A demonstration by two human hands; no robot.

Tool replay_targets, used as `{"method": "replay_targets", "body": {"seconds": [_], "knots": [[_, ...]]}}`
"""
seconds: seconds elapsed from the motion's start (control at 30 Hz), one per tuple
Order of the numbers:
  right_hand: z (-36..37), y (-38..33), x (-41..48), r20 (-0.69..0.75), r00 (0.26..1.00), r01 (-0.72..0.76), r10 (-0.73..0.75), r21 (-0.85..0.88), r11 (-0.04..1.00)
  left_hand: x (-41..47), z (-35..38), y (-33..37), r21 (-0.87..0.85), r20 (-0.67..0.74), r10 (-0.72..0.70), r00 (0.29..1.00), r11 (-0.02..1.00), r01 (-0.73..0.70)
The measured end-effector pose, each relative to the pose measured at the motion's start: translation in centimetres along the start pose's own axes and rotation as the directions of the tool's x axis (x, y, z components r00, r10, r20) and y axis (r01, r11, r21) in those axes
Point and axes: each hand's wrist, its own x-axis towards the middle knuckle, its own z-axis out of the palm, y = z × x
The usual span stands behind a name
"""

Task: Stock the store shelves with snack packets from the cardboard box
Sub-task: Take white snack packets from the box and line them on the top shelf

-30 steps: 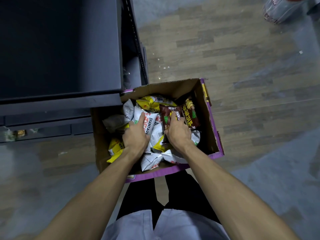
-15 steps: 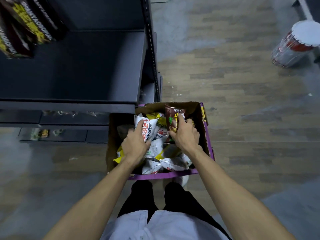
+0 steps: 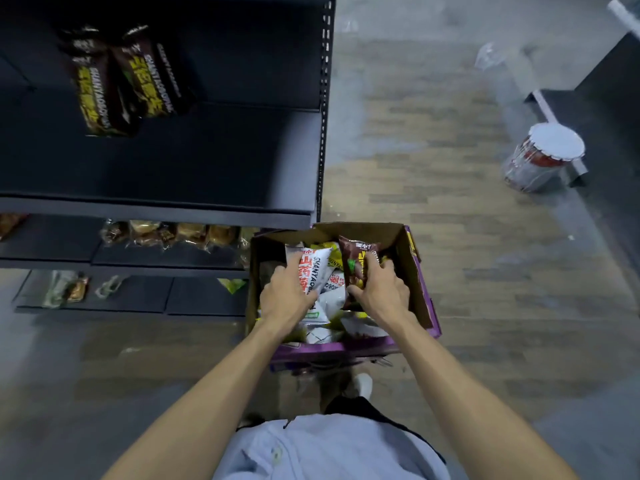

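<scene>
Hands (image 3: pixel 334 294) cover packets (image 3: pixel 317 271); box (image 3: pixel 410 271) bottom hidden.

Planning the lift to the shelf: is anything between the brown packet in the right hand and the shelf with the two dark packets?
Nothing visible blocks it. The right hand holds the brown packet above the cardboard box; the shelf is bare right of the two dark packets.
</scene>
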Motion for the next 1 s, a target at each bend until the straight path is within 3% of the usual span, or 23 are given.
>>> {"method": "replay_targets", "body": {"seconds": [0.23, 0.6, 1.0], "knots": [[1.9, -8.1, -5.4, -0.076, 0.997, 0.022, -0.026, -0.049, 0.999, -3.2, -4.9, -7.2, -0.069, -0.035, 0.11, 0.993, 0.991, -0.113], [3.2, -25.1, -9.8, -0.134, 0.957, 0.261, -0.258, 0.005, 0.965, -5.9, -16.5, -19.3, -0.141, -0.252, -0.049, 0.966, 0.99, 0.014], [1.0, -34.6, -4.1, -0.22, 0.886, 0.422, -0.407, 0.021, 0.907, -0.2, -23.8, -21.8, -0.194, -0.404, -0.081, 0.911, 0.981, 0.001]]}}
